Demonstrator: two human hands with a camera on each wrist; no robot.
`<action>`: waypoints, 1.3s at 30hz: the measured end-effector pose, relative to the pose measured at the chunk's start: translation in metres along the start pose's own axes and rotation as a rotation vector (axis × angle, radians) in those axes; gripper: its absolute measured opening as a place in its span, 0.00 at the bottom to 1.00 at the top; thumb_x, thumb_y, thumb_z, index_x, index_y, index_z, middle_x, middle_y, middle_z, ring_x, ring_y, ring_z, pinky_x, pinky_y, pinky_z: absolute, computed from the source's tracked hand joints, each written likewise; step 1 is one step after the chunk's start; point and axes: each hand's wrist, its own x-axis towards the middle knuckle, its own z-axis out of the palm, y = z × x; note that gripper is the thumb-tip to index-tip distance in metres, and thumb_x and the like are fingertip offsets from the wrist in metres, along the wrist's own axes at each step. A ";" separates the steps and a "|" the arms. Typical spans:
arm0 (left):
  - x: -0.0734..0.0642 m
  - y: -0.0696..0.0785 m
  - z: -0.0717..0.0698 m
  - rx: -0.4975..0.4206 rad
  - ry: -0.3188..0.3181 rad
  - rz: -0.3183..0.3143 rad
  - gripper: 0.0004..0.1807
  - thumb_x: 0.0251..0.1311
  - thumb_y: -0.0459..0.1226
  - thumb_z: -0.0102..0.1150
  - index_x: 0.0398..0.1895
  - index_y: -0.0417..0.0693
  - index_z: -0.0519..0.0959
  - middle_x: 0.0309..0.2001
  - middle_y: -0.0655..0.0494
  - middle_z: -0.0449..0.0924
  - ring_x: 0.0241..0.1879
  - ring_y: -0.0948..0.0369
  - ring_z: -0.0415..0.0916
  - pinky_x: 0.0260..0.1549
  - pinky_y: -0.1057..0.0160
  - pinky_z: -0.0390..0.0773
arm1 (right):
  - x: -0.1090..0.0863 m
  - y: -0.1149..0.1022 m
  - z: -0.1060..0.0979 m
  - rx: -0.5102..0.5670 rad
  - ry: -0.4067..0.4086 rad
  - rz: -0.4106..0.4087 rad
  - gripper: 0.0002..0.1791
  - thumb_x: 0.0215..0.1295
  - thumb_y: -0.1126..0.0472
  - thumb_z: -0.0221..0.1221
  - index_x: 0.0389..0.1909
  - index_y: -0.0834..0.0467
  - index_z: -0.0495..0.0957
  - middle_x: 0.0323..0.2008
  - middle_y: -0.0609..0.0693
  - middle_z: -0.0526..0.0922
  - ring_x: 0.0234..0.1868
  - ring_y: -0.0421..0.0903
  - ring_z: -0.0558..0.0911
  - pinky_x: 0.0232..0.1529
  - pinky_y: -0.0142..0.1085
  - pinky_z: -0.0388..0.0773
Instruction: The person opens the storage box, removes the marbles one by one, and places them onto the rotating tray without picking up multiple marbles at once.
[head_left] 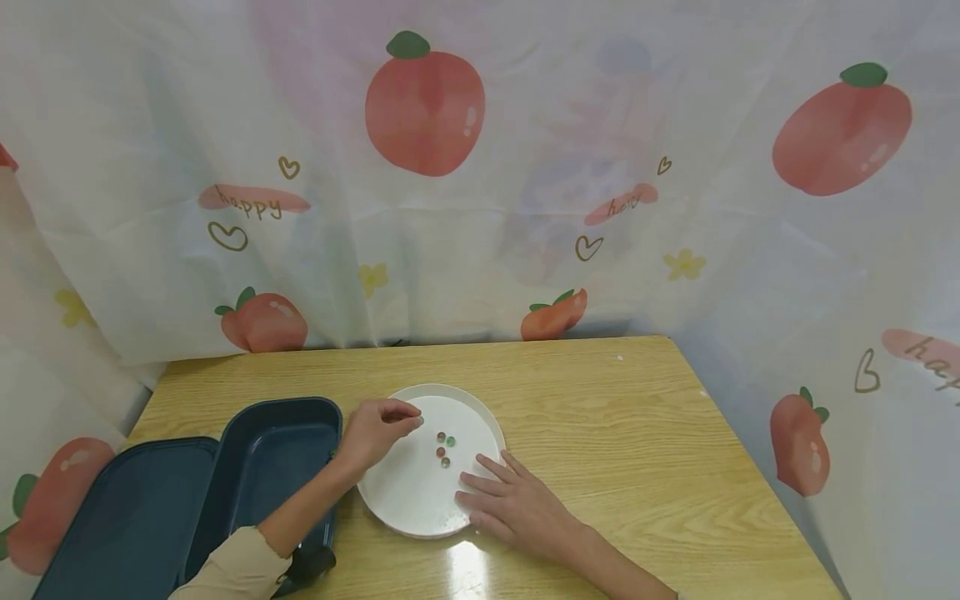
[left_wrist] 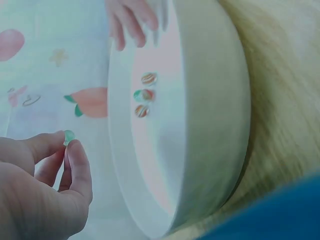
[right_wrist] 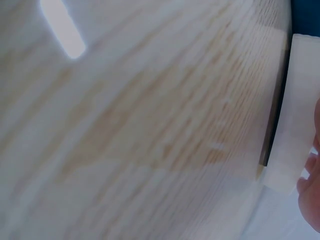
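My left hand [head_left: 373, 435] pinches a small green glass marble [left_wrist: 69, 136] between thumb and fingertips, held above the left side of a round white plate with a raised rim [head_left: 393, 504]. Several glass marbles [head_left: 441, 452] lie loosely grouped near the middle of the plate, some with orange-red stripes and some greenish. At the plate's lower right edge is my right hand [head_left: 517, 506], its fingers spread and straight over the rim. Only part of that hand [right_wrist: 311, 195] shows in the right wrist view, beside the plate's white side wall.
A deep dark blue rectangular bin [head_left: 258, 467] stands left of the plate, under my left forearm. Further left is a shallower dark blue tray or lid [head_left: 138, 508]. All rest on a wooden table [head_left: 637, 467], with a fruit-printed curtain [head_left: 487, 250] behind it.
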 end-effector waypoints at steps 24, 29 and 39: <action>0.011 -0.013 0.028 0.054 -0.017 -0.035 0.02 0.51 0.34 0.65 0.29 0.46 0.83 0.25 0.58 0.79 0.27 0.62 0.76 0.27 0.65 0.75 | 0.000 0.000 -0.002 0.001 0.000 0.001 0.19 0.70 0.46 0.44 0.58 0.43 0.73 0.61 0.42 0.68 0.67 0.49 0.58 0.61 0.54 0.54; 0.013 -0.017 0.033 0.109 -0.019 -0.024 0.02 0.49 0.33 0.66 0.28 0.46 0.83 0.25 0.59 0.79 0.27 0.63 0.74 0.26 0.66 0.74 | 0.000 0.000 -0.002 0.002 0.001 0.001 0.19 0.70 0.47 0.44 0.58 0.43 0.73 0.61 0.42 0.68 0.66 0.49 0.58 0.61 0.55 0.54; 0.014 -0.026 0.041 0.137 -0.017 -0.003 0.02 0.48 0.32 0.66 0.26 0.43 0.83 0.22 0.59 0.78 0.25 0.64 0.73 0.25 0.66 0.72 | 0.000 0.001 0.000 0.000 -0.004 0.000 0.19 0.70 0.46 0.43 0.58 0.43 0.73 0.61 0.42 0.68 0.66 0.49 0.58 0.61 0.54 0.53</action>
